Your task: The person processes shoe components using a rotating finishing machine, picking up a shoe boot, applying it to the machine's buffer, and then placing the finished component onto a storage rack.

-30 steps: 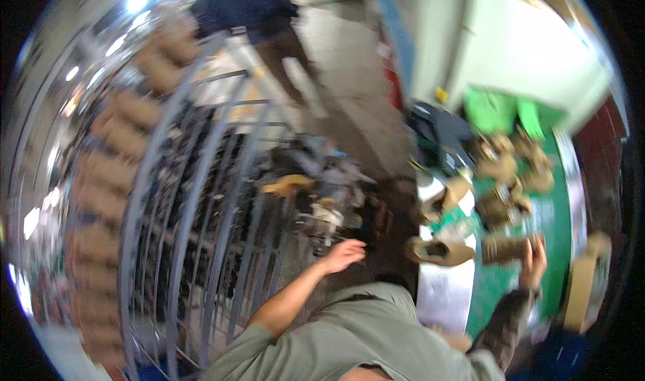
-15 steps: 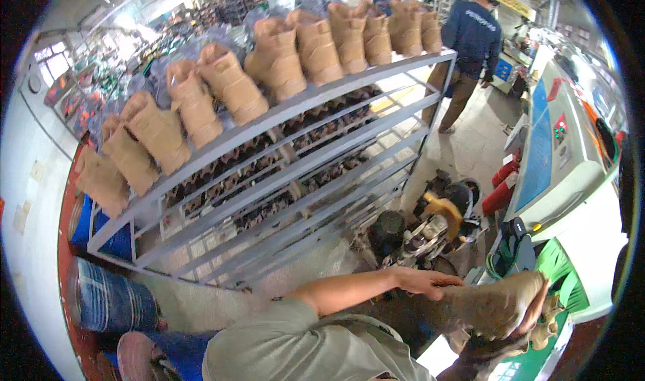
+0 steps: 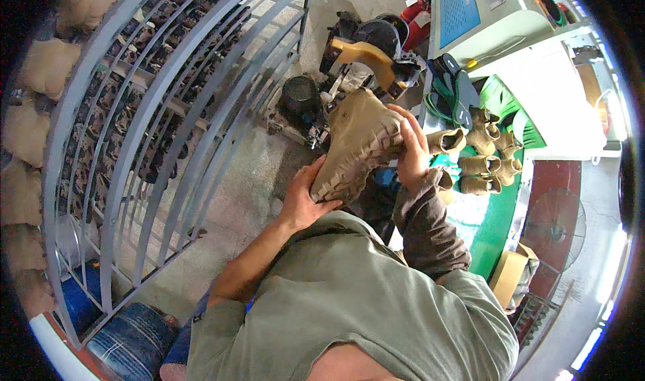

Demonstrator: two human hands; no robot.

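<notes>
A tan boot (image 3: 356, 136) is held up in front of my chest, its ridged underside edge facing me and to the right. My left hand (image 3: 306, 196) grips its lower left end, fingers and thumb around it. At the upper right, my right hand (image 3: 411, 149) closes on the boot's side, the arm covered by a dark brown sleeve. On the green table (image 3: 487, 247) to the right stand several small tan boots (image 3: 480, 173), nearest my right hand.
Tan boots (image 3: 47, 65) line the top of a grey metal rack (image 3: 127, 153) at left. A machine with a yellow guard (image 3: 366, 59) stands ahead. Dark insoles (image 3: 453, 89) lie beside a white cabinet (image 3: 551, 96). A blue drum (image 3: 134, 337) sits at lower left, a cardboard box (image 3: 508, 273) at right.
My view has swung right and down. The boot has moved from the right to in front of my chest, tilted differently. My left hand now holds its lower end.
</notes>
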